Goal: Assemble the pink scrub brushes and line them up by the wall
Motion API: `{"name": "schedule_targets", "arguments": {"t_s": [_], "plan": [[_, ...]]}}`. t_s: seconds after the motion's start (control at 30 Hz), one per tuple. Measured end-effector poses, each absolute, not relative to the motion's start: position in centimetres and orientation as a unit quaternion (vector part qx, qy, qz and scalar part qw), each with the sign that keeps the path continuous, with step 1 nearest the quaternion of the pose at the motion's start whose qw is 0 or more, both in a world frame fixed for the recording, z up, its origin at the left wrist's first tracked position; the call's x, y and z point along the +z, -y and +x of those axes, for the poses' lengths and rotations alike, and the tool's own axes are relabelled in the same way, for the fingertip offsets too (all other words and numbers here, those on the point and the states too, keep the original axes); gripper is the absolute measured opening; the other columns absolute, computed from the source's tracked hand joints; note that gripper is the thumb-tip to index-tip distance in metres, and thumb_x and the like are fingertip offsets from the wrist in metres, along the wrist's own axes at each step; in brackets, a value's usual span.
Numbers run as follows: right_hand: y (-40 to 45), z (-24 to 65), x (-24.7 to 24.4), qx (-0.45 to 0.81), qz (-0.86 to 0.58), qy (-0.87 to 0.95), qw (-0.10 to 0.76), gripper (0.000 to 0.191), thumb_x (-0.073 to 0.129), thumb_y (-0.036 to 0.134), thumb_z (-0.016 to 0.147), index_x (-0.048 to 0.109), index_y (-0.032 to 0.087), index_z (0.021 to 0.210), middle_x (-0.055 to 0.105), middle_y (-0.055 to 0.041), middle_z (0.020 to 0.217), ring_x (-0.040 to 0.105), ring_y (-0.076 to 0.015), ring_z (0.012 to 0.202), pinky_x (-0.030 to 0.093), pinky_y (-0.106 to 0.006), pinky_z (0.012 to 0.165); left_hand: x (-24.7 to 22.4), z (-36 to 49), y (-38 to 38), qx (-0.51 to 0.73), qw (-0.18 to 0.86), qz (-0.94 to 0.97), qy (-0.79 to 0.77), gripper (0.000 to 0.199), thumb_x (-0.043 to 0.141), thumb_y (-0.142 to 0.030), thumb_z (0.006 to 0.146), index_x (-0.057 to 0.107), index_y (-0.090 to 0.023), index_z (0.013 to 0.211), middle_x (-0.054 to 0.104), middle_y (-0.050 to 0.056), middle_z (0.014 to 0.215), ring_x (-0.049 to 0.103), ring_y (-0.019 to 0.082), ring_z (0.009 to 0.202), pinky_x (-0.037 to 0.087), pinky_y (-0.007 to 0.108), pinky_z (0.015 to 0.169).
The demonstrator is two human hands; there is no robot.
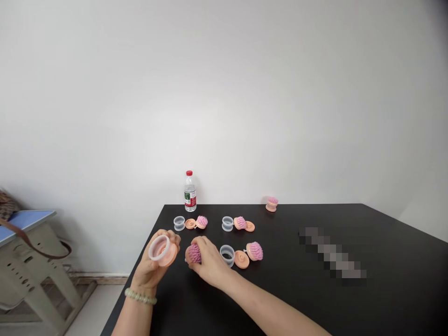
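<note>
My left hand [150, 266], with a beaded bracelet on the wrist, is closed around a translucent ring [159, 247] and a peach disc [168, 255] held together above the table. Close by on the right, my right hand [210, 261] grips a brush head [193, 254] whose pink bristles face me. To the right of that hand lie another translucent ring [227, 254], a peach disc [241, 259] and a pink-bristled brush head [255, 251]. Whether the gripped brush head touches the table, I cannot tell.
Two similar sets of parts lie farther back, one by a clear ring [179, 223], the other by a second ring [227, 223]. An assembled brush [271, 204] and a red-capped water bottle [190, 193] stand near the wall. A blue-topped desk [28, 221] is off left.
</note>
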State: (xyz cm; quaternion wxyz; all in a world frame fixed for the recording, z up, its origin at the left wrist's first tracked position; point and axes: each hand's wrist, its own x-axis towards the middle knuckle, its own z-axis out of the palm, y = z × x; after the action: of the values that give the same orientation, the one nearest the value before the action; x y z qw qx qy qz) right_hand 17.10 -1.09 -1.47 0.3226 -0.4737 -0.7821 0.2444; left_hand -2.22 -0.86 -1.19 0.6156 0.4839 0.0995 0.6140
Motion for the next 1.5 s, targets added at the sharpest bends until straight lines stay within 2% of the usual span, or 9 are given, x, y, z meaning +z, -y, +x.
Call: {"name": "schedule_targets", "arguments": {"t_s": [0.17,0.37,0.5,0.77,0.87,1.07,1.13,1.33,1.5], "plan": [[-0.4,15.7,-3.9,0.233,-0.516,0.764,0.309,0.040,0.067,0.007,0.071,0.056,0.020,0.107,0.059,-0.0086,0.110,0.059,-0.0293,0.109,0.046,-0.043,0.093,-1.1,-2.0,0.9,0.630,0.620,0.454,-0.116,0.056,0.092,-0.035,0.054,0.065,-0.022,0.101,0.059,0.004,0.099,0.055,0.022,0.101,0.048,0.030,0.084],[-0.8,16.4,-5.5,0.258,-0.490,0.770,0.316,0.075,0.074,0.007,0.067,0.047,0.024,0.134,0.053,-0.0086,0.136,0.051,-0.0285,0.131,0.041,-0.042,0.108,-1.3,-1.8,0.8,0.640,0.628,0.422,-0.136,0.060,0.092,-0.032,0.054,0.067,-0.023,0.107,0.066,0.005,0.102,0.061,0.023,0.104,0.049,0.033,0.091],[-0.9,16.8,-6.3,0.269,-0.471,0.772,0.331,0.080,0.073,0.004,0.067,0.044,0.025,0.139,0.049,-0.0084,0.142,0.050,-0.0265,0.134,0.038,-0.041,0.113,-1.7,-1.6,0.6,0.637,0.632,0.411,-0.160,0.065,0.091,-0.031,0.058,0.067,-0.024,0.117,0.071,0.007,0.106,0.065,0.024,0.104,0.049,0.036,0.095],[-0.3,17.5,-5.8,0.271,-0.453,0.765,0.370,0.080,0.069,-0.002,0.066,0.046,0.023,0.138,0.048,-0.0095,0.142,0.048,-0.0259,0.135,0.038,-0.042,0.116,-1.6,-0.8,0.5,0.611,0.634,0.432,-0.195,0.057,0.092,-0.032,0.060,0.068,-0.024,0.111,0.072,0.006,0.103,0.068,0.024,0.101,0.051,0.034,0.091],[0.1,18.0,-5.2,0.261,-0.451,0.757,0.394,0.075,0.065,0.001,0.072,0.043,0.023,0.140,0.045,-0.0102,0.144,0.046,-0.0259,0.137,0.039,-0.044,0.116,-1.7,-0.4,0.5,0.598,0.634,0.443,-0.211,0.052,0.090,-0.030,0.062,0.068,-0.023,0.108,0.071,0.006,0.102,0.070,0.026,0.100,0.052,0.035,0.087],[0.9,18.5,-3.6,0.218,-0.423,0.726,0.496,0.055,0.069,0.010,0.076,0.054,0.025,0.127,0.058,-0.0083,0.129,0.058,-0.0280,0.120,0.053,-0.047,0.100,-2.2,0.7,0.4,0.589,0.616,0.464,-0.241,0.046,0.089,-0.032,0.066,0.065,-0.026,0.105,0.066,0.003,0.101,0.068,0.021,0.092,0.049,0.030,0.077],[1.3,18.4,-3.1,0.233,-0.403,0.733,0.496,0.056,0.077,0.014,0.072,0.057,0.023,0.123,0.061,-0.0083,0.125,0.060,-0.0279,0.115,0.055,-0.043,0.095,-2.3,1.1,0.5,0.585,0.610,0.473,-0.249,0.048,0.090,-0.035,0.064,0.064,-0.026,0.103,0.063,0.001,0.097,0.065,0.017,0.085,0.047,0.029,0.074],[2.0,18.2,-2.3,0.239,-0.393,0.755,0.467,0.048,0.081,0.023,0.076,0.062,0.019,0.120,0.062,-0.0101,0.124,0.056,-0.0279,0.119,0.048,-0.044,0.104,-2.0,1.9,0.9,0.573,0.590,0.500,-0.269,0.053,0.093,-0.039,0.057,0.062,-0.023,0.096,0.056,-0.003,0.086,0.053,0.011,0.074,0.040,0.024,0.065],[1.9,18.0,-2.8,0.210,-0.396,0.753,0.481,0.051,0.082,0.009,0.067,0.062,0.019,0.113,0.063,-0.0096,0.122,0.057,-0.0285,0.117,0.049,-0.043,0.102,-2.1,2.1,0.8,0.578,0.571,0.508,-0.286,0.055,0.093,-0.044,0.055,0.061,-0.022,0.094,0.054,-0.002,0.086,0.051,0.013,0.076,0.040,0.026,0.067]]}}
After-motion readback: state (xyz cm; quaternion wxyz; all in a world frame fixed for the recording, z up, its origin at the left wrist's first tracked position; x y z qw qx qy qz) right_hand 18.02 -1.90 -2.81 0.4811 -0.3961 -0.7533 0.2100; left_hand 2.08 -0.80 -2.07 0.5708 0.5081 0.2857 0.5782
